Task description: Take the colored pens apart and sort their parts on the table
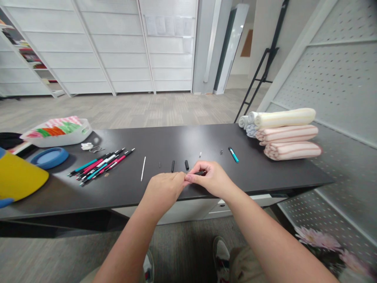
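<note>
Both hands meet above the front of the dark table. My right hand [210, 177] is closed in a pinch on a small black pen part [200, 173], mostly hidden by the fingers. Against its fingertips, my left hand [167, 188] has its fingers pressed together; what they hold, if anything, is hidden. Beyond the hands lie loose pen pieces: a thin white pen refill [143, 169], a tiny spring-like piece [160, 165], a slim black piece [172, 166], a short black sleeve [186, 165], a small silvery tip [200, 155], a little metal piece [221, 151] and a teal pen barrel [233, 155].
Left of the refill is a pile of several pens [101, 167]. Farther left stand a white basket [85, 131] of colourful cloth, a blue round dish [50, 158] and a yellow container [20, 179]. Rolled towels [290, 133] are stacked at the right, beside a perforated panel [347, 78].
</note>
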Motion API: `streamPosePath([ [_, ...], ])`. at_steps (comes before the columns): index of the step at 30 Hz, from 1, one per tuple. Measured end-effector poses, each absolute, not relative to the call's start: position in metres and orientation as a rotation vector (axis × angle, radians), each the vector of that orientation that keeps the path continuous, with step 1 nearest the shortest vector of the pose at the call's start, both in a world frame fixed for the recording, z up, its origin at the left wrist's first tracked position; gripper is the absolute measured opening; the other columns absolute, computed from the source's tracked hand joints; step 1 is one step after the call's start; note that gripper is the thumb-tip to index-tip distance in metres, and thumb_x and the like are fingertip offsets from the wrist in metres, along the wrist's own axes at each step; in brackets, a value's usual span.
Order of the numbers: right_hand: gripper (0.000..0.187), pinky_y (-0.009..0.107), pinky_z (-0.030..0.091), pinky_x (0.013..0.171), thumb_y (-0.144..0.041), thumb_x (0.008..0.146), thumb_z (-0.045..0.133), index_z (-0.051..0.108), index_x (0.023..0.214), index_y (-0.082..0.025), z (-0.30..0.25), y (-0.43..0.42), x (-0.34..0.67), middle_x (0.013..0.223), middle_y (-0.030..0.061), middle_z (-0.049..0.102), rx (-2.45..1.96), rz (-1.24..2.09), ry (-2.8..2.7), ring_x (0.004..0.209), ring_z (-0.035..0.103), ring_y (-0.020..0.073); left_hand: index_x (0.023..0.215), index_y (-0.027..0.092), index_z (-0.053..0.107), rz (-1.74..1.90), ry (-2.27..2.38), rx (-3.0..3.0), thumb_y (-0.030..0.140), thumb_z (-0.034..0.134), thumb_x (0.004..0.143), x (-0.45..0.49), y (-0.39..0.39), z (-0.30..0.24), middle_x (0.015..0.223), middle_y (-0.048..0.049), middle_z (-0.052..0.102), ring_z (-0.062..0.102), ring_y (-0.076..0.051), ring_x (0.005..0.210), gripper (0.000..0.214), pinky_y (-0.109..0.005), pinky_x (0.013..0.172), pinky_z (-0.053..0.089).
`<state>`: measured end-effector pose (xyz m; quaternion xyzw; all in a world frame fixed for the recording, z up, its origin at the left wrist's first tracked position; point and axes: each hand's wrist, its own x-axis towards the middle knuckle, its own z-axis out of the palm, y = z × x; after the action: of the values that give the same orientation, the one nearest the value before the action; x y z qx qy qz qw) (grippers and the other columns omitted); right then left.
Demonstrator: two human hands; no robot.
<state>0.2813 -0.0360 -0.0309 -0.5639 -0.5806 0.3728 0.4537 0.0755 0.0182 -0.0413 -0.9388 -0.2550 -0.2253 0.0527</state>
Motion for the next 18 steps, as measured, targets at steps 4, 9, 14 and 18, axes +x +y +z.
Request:
streamPosePath([
  [4,0.031,0.028,0.046,0.065,-0.048,0.083,0.083,0.078,0.082,-0.018,-0.030,-0.037,0.282,0.077,0.0045,0.079,-1.398,0.961,-1.439,0.071,0.066,0.0176,0.089,0.021,0.063,-0.595,-0.782,-2.877,0.040,0.044,0.110,0.070,0.017,-0.038,0.076,-0.0018,0.074,0.071,-0.020,0.070,0.034,-0.030,0.060,0.039],
  [9,0.033,0.027,0.047,0.063,-0.051,0.080,0.085,0.078,0.082,-0.018,-0.033,-0.038,0.282,0.081,0.0058,0.081,-1.320,1.044,-1.441,0.070,0.066,0.0170,0.088,0.021,0.062,-0.467,-0.789,-2.872,0.042,0.042,0.111,0.062,0.014,-0.035,0.073,-0.0022,0.072,0.070,-0.021,0.067,0.037,-0.030,0.058,0.038],
  [14,0.035,0.025,0.039,0.055,-0.052,0.077,0.087,0.080,0.081,-0.018,-0.033,-0.037,0.281,0.075,0.0039,0.078,-1.342,1.034,-1.445,0.062,0.059,0.0136,0.086,0.022,0.061,-0.405,-0.822,-2.886,0.045,0.038,0.111,0.056,0.013,-0.031,0.071,-0.0025,0.071,0.069,-0.020,0.064,0.042,-0.029,0.056,0.036],
  [18,0.037,0.025,0.037,0.055,-0.053,0.073,0.090,0.080,0.081,-0.018,-0.034,-0.037,0.280,0.075,0.0034,0.077,-1.353,1.040,-1.425,0.061,0.056,0.0127,0.086,0.022,0.061,-0.353,-0.866,-2.943,0.046,0.038,0.111,0.050,0.015,-0.025,0.073,-0.0021,0.072,0.069,-0.020,0.065,0.041,-0.029,0.056,0.035],
])
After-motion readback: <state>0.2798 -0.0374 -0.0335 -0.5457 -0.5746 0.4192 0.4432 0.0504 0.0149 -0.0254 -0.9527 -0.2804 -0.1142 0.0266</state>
